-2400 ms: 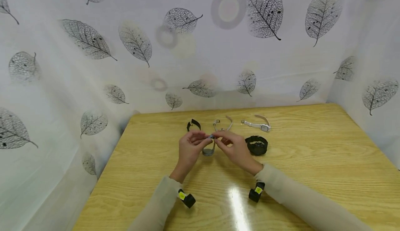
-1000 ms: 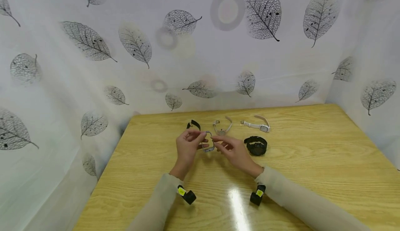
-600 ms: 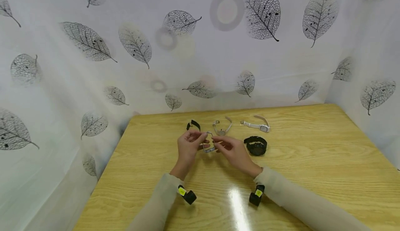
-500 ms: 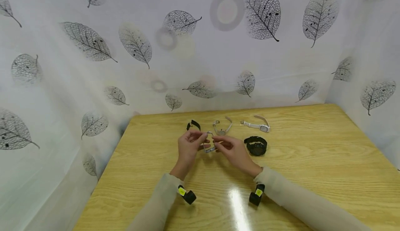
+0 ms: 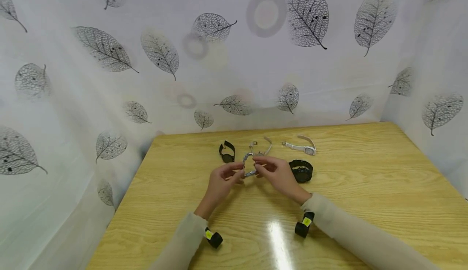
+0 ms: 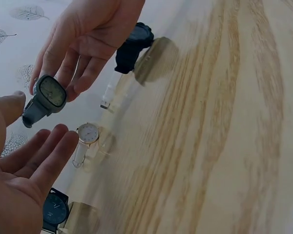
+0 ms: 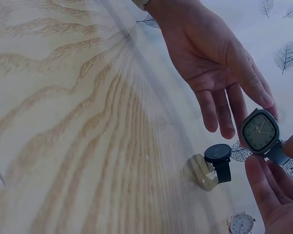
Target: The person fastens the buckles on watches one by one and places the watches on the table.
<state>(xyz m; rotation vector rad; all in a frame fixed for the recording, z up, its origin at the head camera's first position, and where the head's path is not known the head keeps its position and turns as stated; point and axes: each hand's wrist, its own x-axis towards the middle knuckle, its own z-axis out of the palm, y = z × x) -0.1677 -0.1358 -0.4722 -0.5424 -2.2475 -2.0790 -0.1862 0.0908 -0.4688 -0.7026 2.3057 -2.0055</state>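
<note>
A grey-blue wristwatch [image 5: 250, 172] with a rounded square dial is held off the table between both hands, its strap curved into a loop. In the right wrist view its dial [image 7: 260, 131] faces the camera. My right hand [image 5: 279, 176] pinches the strap from the right side. The left hand [image 5: 221, 180] holds the loop's left side with thumb and index finger, its other fingers [image 6: 46, 153] loosely spread. Partly behind the loop lies a watch with a white round dial [image 6: 88, 132].
On the wooden table [image 5: 358, 189] a black round watch [image 5: 228, 157] stands behind my left hand. A bulky black watch [image 5: 301, 173] is beside the right hand. Further back lies a white watch [image 5: 308, 150]. A leaf-print cloth [image 5: 241, 71] hangs behind the table.
The left hand has moved off the top of the loop, down and toward me, uncovering the black round watch. The held watch and right hand have shifted slightly right.
</note>
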